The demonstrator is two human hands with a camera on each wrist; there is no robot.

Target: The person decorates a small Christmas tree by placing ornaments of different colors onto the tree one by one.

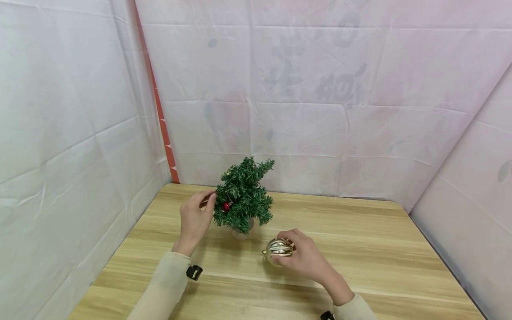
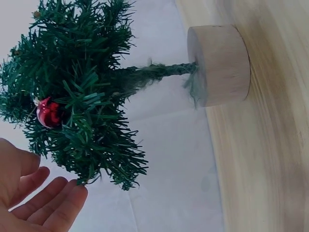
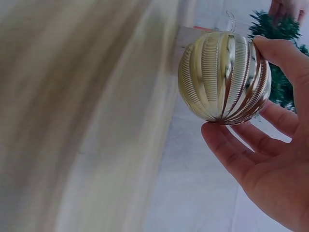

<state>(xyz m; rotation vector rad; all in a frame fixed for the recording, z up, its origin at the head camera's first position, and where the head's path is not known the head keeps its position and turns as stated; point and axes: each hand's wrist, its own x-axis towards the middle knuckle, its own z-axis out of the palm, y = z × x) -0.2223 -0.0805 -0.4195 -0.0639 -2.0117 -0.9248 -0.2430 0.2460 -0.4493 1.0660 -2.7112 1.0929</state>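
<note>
A small green artificial Christmas tree [image 1: 244, 193] stands on a round wooden base [image 2: 224, 65]. Low on its left side hangs a small red bauble [image 2: 49, 112]. At the left edge of the foliage, my left hand [image 1: 197, 215] pinches the outer end of a branch between thumb and forefinger. Its other fingertips [image 2: 77, 191] brush the needles. My right hand [image 1: 302, 253] grips a large gold ridged bauble [image 3: 224, 77] in front of the tree, to its right. The bauble's wire loop [image 3: 231, 21] sticks out free of the fingers, pointing left in the head view.
Beneath everything lies a wood-grain table [image 1: 360, 235]. Pale printed cloth walls [image 1: 304, 133] rise behind it and on both sides. A red strip [image 1: 164, 129] runs down the back left corner. A black band [image 1: 194, 272] shows at the left sleeve.
</note>
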